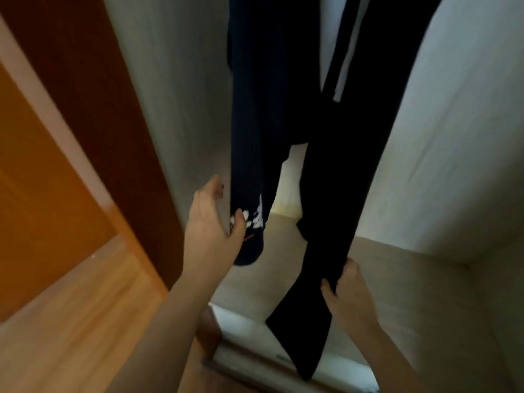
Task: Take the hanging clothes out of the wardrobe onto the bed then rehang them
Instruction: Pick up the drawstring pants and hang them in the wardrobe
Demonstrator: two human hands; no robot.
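**Dark garments on the rail, both hands at the hems**

Dark fabric, two pieces, hanging inside the wardrobe (453, 137). Left piece: navy garment (255, 123) with a white print near its lower edge. Right piece: black garment (340, 194), longer, its tail reaching the near sill.

Right hand (350, 296): thumb and fingers pinching the black garment's lower part. Left hand (211, 222): spread, fingers loosely curled, thumb on the navy hem at the print; not closed on it.

Hangers and rail are out of frame, so I cannot tell how the pieces are hooked.

Risk: tugging from the hem would probably slide a garment off its hanger or tilt the hook; cause is grip far below the support. The long tail could also drag on the sill.

Surroundings: pale wardrobe floor (411, 279) and walls, brown door (85, 109) open at left, wooden room floor (85, 321) near left. Bed not in view.
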